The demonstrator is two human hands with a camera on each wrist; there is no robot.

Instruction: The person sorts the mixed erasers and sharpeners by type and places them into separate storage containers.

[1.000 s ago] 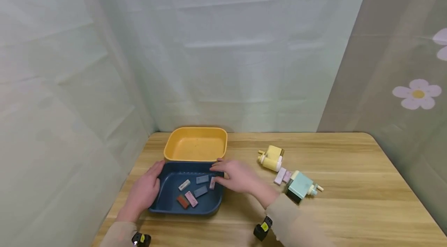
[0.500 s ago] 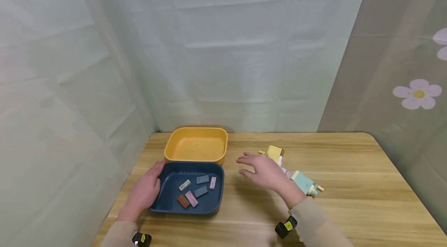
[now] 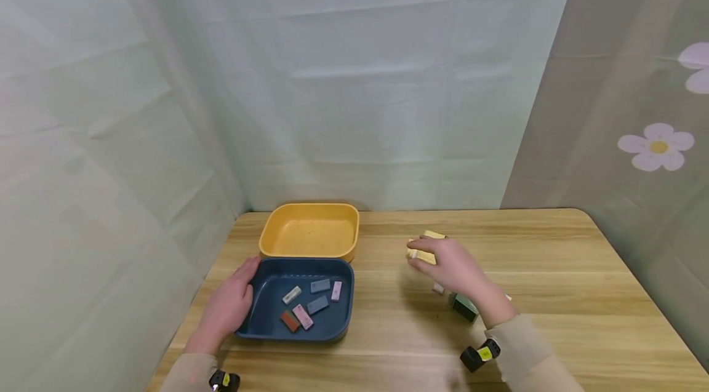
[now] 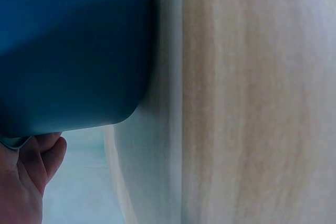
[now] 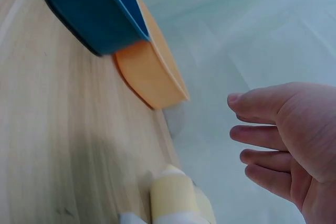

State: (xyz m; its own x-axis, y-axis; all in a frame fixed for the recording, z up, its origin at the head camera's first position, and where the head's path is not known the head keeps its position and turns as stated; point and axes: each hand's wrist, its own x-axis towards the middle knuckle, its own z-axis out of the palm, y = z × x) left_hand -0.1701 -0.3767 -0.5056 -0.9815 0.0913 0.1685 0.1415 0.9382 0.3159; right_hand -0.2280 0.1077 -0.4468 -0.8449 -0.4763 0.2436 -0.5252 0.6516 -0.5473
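Observation:
My left hand (image 3: pixel 227 306) grips the left side of a navy blue tray (image 3: pixel 293 338), its fingers against the outer wall in the left wrist view. Inside lie several small eraser-like blocks: two blue-grey (image 3: pixel 318 304), two pink (image 3: pixel 303 317), one white (image 3: pixel 292 295) and one rust-red (image 3: pixel 290 320). My right hand (image 3: pixel 451 266) hovers with spread fingers over a yellow hand-crank pencil sharpener (image 3: pixel 423 256), holding nothing. Beneath its wrist, a teal sharpener shows mainly its dark end (image 3: pixel 464 308). A pink block (image 3: pixel 438 288) peeks out below the palm.
A yellow tray (image 3: pixel 310 238) stands right behind the blue one, near the back edge of the wooden table (image 3: pixel 554 269). A pale curtain (image 3: pixel 360 103) hangs behind, and a flowered cloth (image 3: pixel 609 72) hangs at the right.
My right hand has left the pink block in the blue tray and moved right, over the yellow sharpener. My left hand has stayed at the tray.

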